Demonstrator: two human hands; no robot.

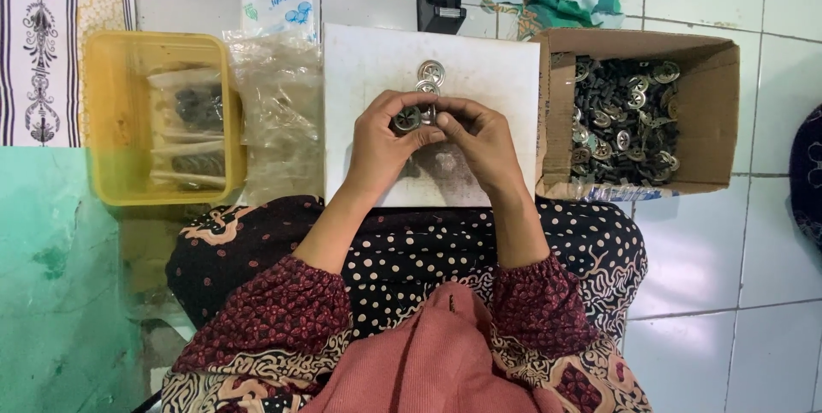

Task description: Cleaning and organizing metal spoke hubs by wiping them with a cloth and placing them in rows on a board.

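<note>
Over the white board's (pixel 377 62) middle, the left hand (pixel 377 152) and right hand (pixel 484 143) pinch a small round metal part (pixel 406 118) between narrow fingers; a slip could drop it among loose discs (pixel 431 72) near the far edge.

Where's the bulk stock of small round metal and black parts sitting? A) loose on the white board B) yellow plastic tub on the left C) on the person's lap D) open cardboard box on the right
D: the cardboard box, to the right of the white board, is filled with a pile of round metal and black parts; the yellow tub holds only a few clear bags, and just a couple of metal discs lie on the board.
</note>
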